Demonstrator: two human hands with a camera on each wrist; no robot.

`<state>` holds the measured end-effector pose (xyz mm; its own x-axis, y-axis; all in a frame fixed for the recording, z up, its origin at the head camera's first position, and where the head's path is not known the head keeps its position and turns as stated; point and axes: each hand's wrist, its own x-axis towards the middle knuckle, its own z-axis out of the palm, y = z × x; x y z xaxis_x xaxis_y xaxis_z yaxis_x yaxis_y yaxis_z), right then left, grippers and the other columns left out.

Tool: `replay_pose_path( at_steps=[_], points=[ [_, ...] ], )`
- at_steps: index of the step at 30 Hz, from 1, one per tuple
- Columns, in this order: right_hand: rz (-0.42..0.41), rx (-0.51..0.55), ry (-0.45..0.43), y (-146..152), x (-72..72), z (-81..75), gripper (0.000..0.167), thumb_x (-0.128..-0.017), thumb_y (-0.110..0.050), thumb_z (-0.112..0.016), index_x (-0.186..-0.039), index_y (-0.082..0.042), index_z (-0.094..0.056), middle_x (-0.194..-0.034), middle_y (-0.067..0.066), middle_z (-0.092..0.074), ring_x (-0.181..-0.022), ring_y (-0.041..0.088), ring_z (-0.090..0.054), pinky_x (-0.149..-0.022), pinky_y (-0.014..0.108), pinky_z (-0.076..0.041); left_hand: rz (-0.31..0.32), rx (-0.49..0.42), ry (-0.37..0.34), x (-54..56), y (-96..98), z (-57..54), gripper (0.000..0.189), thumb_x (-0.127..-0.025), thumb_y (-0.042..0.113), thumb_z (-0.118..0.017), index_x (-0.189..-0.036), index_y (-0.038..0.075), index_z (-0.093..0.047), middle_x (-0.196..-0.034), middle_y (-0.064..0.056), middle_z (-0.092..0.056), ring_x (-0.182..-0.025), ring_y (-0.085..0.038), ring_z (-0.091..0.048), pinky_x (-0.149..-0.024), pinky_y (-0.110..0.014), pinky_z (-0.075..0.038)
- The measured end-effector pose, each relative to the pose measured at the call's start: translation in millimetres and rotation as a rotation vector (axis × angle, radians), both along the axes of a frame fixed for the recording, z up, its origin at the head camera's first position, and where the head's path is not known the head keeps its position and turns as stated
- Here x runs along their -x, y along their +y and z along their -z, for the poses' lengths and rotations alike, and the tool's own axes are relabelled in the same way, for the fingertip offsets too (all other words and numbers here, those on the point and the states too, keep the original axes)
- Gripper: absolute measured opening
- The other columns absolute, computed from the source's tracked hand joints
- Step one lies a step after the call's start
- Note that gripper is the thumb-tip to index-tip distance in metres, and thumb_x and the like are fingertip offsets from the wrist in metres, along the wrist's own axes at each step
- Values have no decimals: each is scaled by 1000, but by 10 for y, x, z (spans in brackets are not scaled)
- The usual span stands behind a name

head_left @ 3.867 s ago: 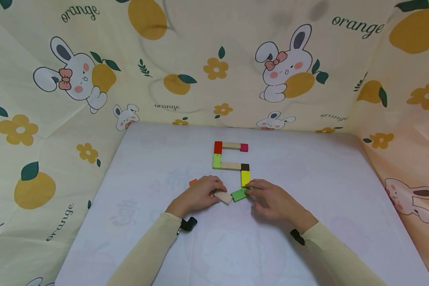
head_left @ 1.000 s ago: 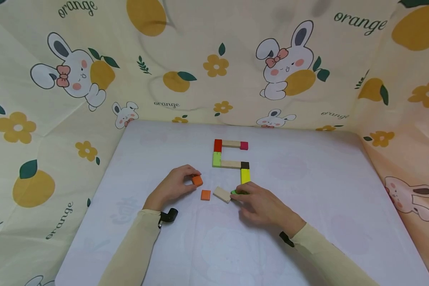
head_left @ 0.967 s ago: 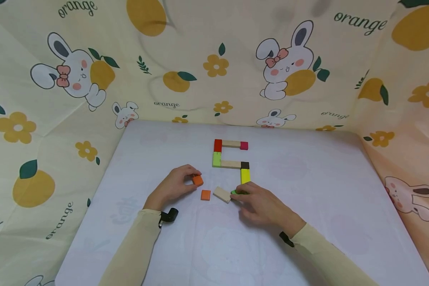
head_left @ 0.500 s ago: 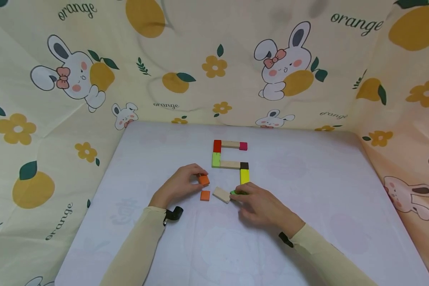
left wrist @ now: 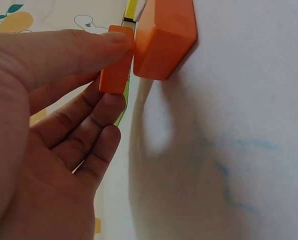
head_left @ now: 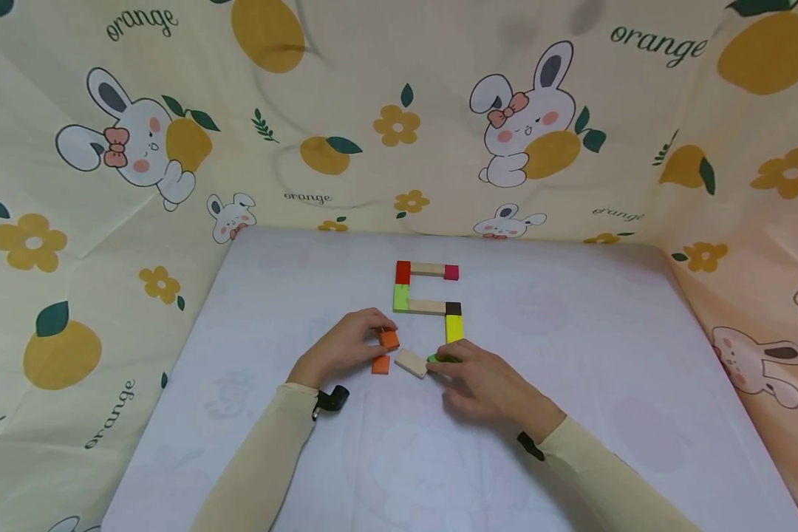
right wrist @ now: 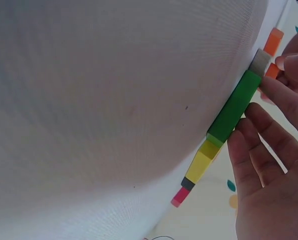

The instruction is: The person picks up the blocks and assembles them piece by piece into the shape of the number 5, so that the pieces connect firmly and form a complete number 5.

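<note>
My left hand [head_left: 339,343] pinches an orange block [head_left: 389,339] between thumb and fingers, as the left wrist view also shows with the orange block [left wrist: 115,67] under the thumb. A second orange block [head_left: 380,365] lies on the table just in front of it. To the right, a plain wooden block [head_left: 411,363] lies slanted. My right hand [head_left: 499,380] rests its fingers at the green block, mostly hidden from above. In the right wrist view the green block [right wrist: 234,107] stands whole, with extended fingers [right wrist: 259,117] along its far side and no thumb on its near face.
Beyond the hands, a bent line of blocks lies on the white table [head_left: 572,332]: a pink block [head_left: 451,273], red block [head_left: 403,272], light green block [head_left: 401,298], black block [head_left: 453,308], yellow block [head_left: 454,328] and wooden ones. Patterned cloth [head_left: 346,89] surrounds the table.
My left hand left the wooden block, took up an orange block and has since carried it right. The right hand has shifted left over the green block and stays there.
</note>
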<state>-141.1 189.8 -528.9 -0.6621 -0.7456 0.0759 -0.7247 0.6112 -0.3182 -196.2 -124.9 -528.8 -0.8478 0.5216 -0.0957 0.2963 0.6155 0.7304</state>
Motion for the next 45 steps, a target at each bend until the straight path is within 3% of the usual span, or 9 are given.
replay_pose_path(
  at_steps=[45],
  points=[
    [0,18,-3,-7,-5,-7,46,-95,-23,-74,-140,-15,-76,-138,3,-64,-127,20,-57,-101,42,-57,3,15,-35,-32,16,77,40,-96,10,-84,-135,12,-74,-129,2,-69,-118,-18,-62,-110,-41,-51]
  ],
)
